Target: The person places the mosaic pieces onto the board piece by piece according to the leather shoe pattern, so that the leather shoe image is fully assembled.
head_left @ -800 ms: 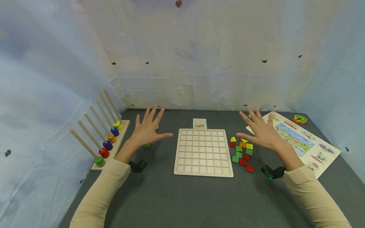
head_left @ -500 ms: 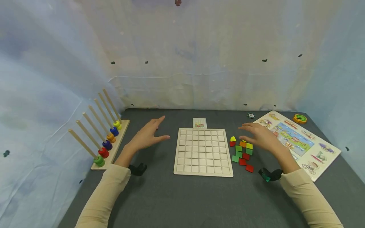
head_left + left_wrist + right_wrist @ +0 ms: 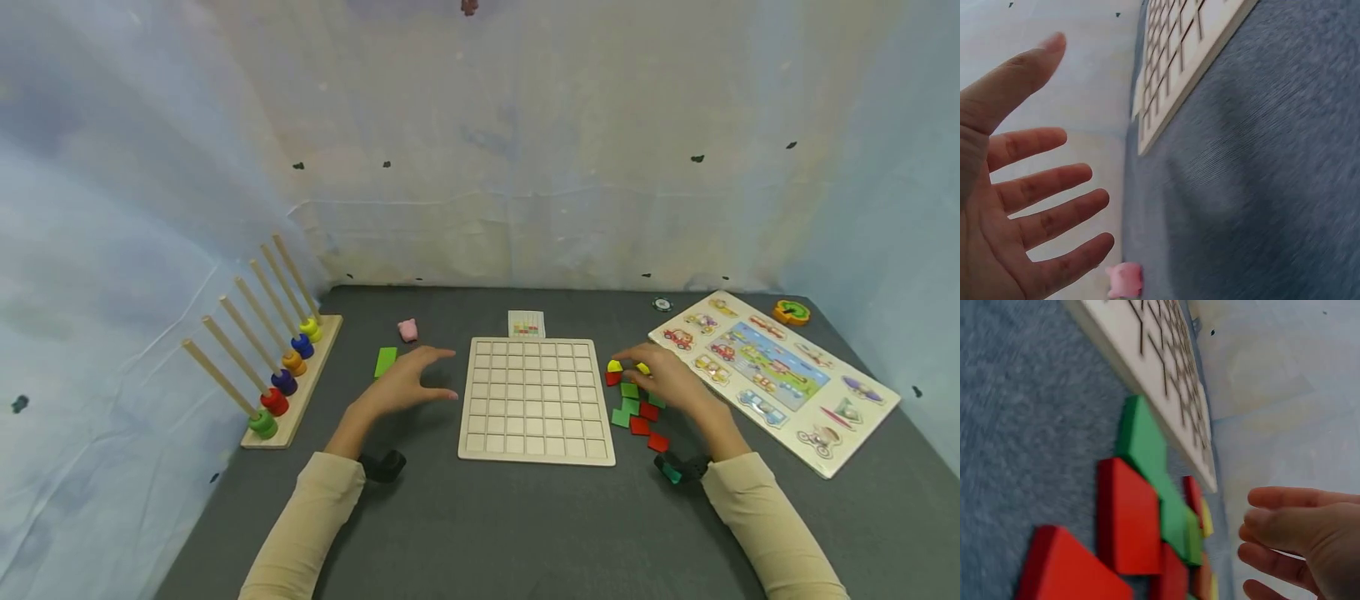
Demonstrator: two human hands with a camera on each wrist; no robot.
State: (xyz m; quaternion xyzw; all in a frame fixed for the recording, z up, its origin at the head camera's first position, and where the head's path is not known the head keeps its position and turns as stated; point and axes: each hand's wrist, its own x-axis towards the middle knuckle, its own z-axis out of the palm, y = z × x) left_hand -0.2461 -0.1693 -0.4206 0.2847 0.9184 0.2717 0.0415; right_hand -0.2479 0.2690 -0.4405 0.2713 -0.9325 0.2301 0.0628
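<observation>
A square wooden grid board (image 3: 536, 402) lies in the middle of the dark table, its cells bare. Left of it hovers my left hand (image 3: 401, 383), thumb and fingers spread apart with nothing held; the left wrist view shows its bare palm (image 3: 997, 250). Over the small coloured tiles (image 3: 639, 426) at the board's right is my right hand (image 3: 667, 375), fingers slightly bent and holding nothing. In the right wrist view, red tiles (image 3: 1132, 519) and green tiles (image 3: 1142, 437) lie apart from the fingers. A small printed pattern card (image 3: 526, 323) touches the board's far edge.
At the left stands a wooden peg rack (image 3: 296, 408) with coloured beads on tall pegs. A green block (image 3: 386, 361) and a pink pig figure (image 3: 407, 330) lie beyond my left hand. A picture puzzle board (image 3: 862, 425), a poker chip (image 3: 662, 304) and an orange-green toy (image 3: 791, 312) are at the right.
Both hands have come down and nearer from a raised, spread pose. The right hand has moved left over the tiles. The green block and pink pig have come into sight.
</observation>
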